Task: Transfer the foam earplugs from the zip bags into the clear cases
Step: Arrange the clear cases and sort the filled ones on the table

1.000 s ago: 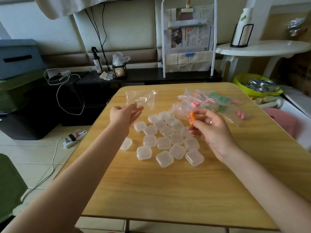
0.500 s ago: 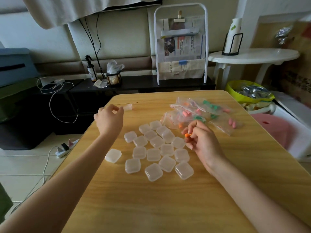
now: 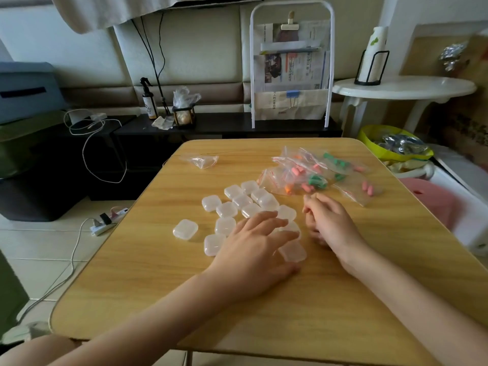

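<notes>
Wooden counter [image 3: 264,307], closed clear cases [image 3: 227,210], earplugs in zip bags [image 3: 311,173], left hand [image 3: 253,247] flat on cases, right hand [image 3: 330,223] curled, grip unclear.

This is a lived-in room of a home. A light wood-grain folding table [image 3: 343,299] stands on a pale tiled floor [image 3: 34,244]. Along the far padded wall runs a low black shelf [image 3: 227,122] with a dark spray bottle [image 3: 149,101], beside a white metal rack of newspapers [image 3: 290,67]. At far right a round white side table [image 3: 404,87] carries stacked paper cups [image 3: 373,56]. A white power strip [image 3: 105,221] lies on the floor at left.
</notes>
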### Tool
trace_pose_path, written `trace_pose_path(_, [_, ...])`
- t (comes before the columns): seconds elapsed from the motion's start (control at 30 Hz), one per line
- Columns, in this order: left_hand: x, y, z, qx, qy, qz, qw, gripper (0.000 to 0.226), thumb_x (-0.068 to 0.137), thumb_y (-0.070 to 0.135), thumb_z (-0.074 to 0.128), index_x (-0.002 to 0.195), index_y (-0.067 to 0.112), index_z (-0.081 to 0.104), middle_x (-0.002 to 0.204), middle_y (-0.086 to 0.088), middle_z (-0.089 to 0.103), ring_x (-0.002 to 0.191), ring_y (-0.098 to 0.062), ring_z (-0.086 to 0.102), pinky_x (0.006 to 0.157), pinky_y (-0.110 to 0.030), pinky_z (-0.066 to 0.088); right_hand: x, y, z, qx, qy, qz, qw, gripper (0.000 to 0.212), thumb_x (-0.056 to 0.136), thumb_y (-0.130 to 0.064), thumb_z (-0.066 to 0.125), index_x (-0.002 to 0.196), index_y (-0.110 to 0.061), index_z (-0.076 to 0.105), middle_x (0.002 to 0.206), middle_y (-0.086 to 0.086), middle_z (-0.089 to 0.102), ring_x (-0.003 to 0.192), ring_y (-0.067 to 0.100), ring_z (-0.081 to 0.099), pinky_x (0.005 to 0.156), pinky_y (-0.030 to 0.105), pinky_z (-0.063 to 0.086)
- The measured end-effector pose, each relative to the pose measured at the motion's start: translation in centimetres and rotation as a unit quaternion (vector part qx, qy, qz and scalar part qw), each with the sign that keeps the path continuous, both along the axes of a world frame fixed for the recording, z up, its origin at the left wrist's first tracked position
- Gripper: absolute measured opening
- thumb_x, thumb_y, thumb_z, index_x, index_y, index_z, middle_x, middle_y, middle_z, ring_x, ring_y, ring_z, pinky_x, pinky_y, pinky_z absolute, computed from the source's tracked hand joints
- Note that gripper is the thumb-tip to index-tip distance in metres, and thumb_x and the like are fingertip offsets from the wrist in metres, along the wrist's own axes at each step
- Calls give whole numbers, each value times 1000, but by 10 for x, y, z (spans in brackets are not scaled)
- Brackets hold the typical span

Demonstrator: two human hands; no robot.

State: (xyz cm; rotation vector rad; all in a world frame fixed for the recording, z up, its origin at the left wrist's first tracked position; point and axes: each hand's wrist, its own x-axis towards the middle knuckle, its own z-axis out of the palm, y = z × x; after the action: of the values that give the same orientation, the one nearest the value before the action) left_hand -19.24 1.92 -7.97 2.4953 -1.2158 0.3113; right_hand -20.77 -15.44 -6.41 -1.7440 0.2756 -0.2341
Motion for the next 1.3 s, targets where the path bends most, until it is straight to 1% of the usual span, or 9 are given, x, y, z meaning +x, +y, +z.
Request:
trace_pose_path(0.17, [6, -2, -9, -69, 12, -10, 998, 53, 79, 55, 48, 120, 24, 63, 126, 3, 59, 128, -14, 39, 103, -36, 41, -21, -2, 14, -252, 18, 48, 966, 33, 87, -51, 51, 76, -20, 50, 47, -9, 46, 45, 7, 40, 51, 30, 31])
trace_pose_path(0.33, [2, -1, -10, -142, 23, -28, 989, 41, 76, 32, 56, 111, 13, 65, 111, 0, 65, 118, -13, 48, 98, -10, 31, -39, 16, 33, -394, 69, 44, 915, 39, 80, -67, 47, 85, -28, 46, 64, -6, 53, 59, 11, 49, 58, 33, 41])
trace_pose_path(0.47, [-9, -1, -2, -209, 83, 12, 974, 43, 75, 27, 62, 117, 27, 50, 112, 8, 62, 98, -8, 57, 79, -16, 44, -40, 13, 40, -343, 90, 71, 932, 37, 79, -67, 51, 85, -31, 52, 64, -9, 51, 55, 7, 48, 52, 28, 35])
trace_pose_path(0.53, [-13, -2, 2, -231, 112, 24, 966, 46, 76, 23, 63, 113, 36, 38, 114, 12, 59, 95, -8, 58, 80, -19, 46, -38, 13, 37, -327, 93, 95, 936, 28, 81, -60, 56, 85, -32, 55, 64, -8, 51, 55, 8, 48, 52, 27, 35])
trace_pose_path(0.63, [-16, -1, 3, -236, 100, 29, 966, 47, 74, 19, 59, 110, 37, 35, 108, 14, 57, 90, -3, 54, 79, -15, 43, -38, 20, 32, -290, 78, 116, 947, 27, 82, -58, 55, 85, -31, 56, 67, -9, 57, 60, 8, 53, 61, 30, 42])
trace_pose_path(0.77, [-16, 2, 0, -233, 46, 35, 971, 46, 73, 19, 65, 111, 30, 42, 100, 32, 47, 90, 9, 42, 80, -3, 34, -38, 26, 28, -280, 55, 110, 952, 45, 76, -70, 51, 79, -26, 58, 61, -10, 57, 53, 2, 50, 58, 28, 40])
trace_pose_path(0.97, [-16, 3, 7, -248, 58, 18, 967, 43, 81, 23, 65, 115, 34, 43, 110, 12, 64, 101, -6, 56, 82, -16, 44, -37, 23, 32, -181, 48, 138, 973, 39, 87, -56, 51, 87, -19, 65, 43, -17, 48, 42, -2, 43, 50, 17, 29])
trace_pose_path(1.17, [-16, 4, 10, -263, 117, 3, 958, 46, 89, 15, 61, 132, 18, 44, 122, 12, 56, 118, -5, 50, 92, -10, 42, -36, 15, 41, -52, 101, 193, 975, 45, 83, -57, 53, 98, -16, 64, 47, -9, 31, 40, 7, 25, 39, 17, 21])
trace_pose_path(1.3, [-19, 1, 12, -257, 98, 18, 961, 44, 89, 24, 56, 125, 35, 34, 124, 8, 61, 115, -5, 51, 88, -24, 47, -33, 10, 41, -65, 102, 206, 971, 51, 80, -60, 55, 97, -13, 64, 49, -8, 32, 42, 8, 25, 40, 20, 19])
